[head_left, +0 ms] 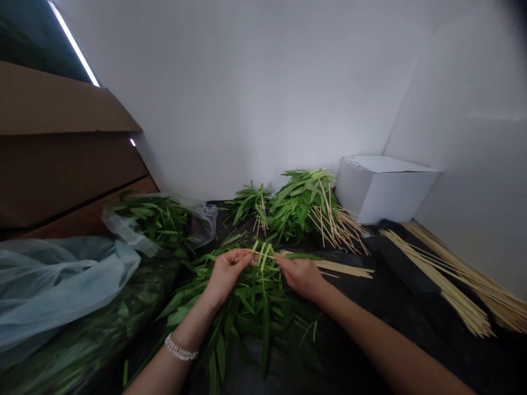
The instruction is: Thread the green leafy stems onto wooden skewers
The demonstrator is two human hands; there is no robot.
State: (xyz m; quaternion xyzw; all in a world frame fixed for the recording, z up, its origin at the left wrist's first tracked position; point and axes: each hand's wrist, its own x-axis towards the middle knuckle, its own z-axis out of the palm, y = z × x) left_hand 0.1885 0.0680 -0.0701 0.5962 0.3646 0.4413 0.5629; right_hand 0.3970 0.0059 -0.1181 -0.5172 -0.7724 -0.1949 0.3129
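Note:
A thin bamboo skewer (269, 256) runs level between my two hands, with several cut green stems (264, 258) threaded crosswise on it. My left hand (228, 272), a beaded bracelet at its wrist, pinches the skewer's left end beside the stems. On the other side, the fingers of my right hand (302, 276) are closed round the skewer. Long narrow leaves hang from the stems over a loose pile of leafy greens (242, 302) below. Part of the skewer is hidden by my right fingers. A few loose skewers (348, 268) lie just beyond my right hand.
Skewered greens (296, 200) are heaped at the back, beside a smaller skewered bunch (247, 203). A white box (387, 186) stands back right, near bundles of bare skewers (457, 296). Plastic bags (61, 280) of greens fill the left, before a cardboard box (61, 170).

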